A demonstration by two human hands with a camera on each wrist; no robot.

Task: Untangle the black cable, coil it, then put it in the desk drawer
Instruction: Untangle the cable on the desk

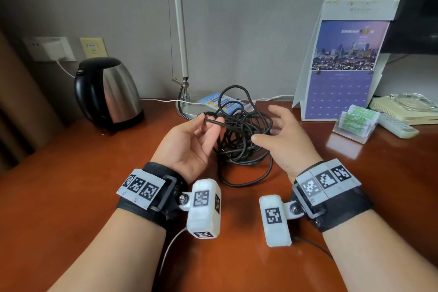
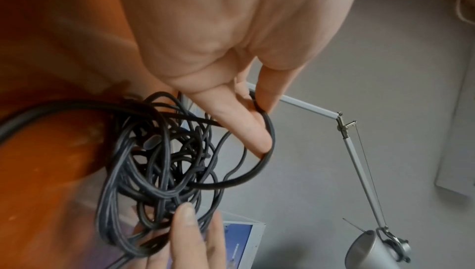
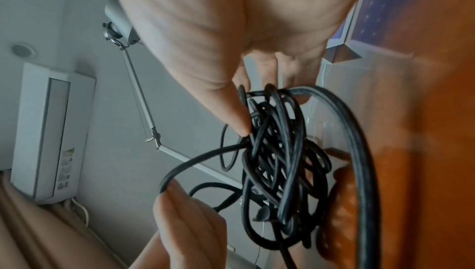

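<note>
The black cable [image 1: 246,135] is a tangled bundle held up over the wooden desk [image 1: 71,185], with one loop trailing down onto the desktop. My left hand [image 1: 211,119], palm up, pinches a single strand between thumb and fingers [image 2: 257,131]. My right hand [image 1: 265,125] is on the bundle's right side; its thumb [image 3: 236,119] presses on the tangle and strands hang over its fingers. The same black cable [image 3: 277,161] fills the right wrist view, and in the left wrist view the cable [image 2: 154,161] bunches below the left fingers. No drawer is in view.
A steel kettle [image 1: 109,95] stands at the back left. The lamp base [image 1: 189,106] with a leaflet sits right behind the cable. A standing calendar [image 1: 343,66], a clear holder of green packets [image 1: 355,123] and a remote [image 1: 395,125] are at the right.
</note>
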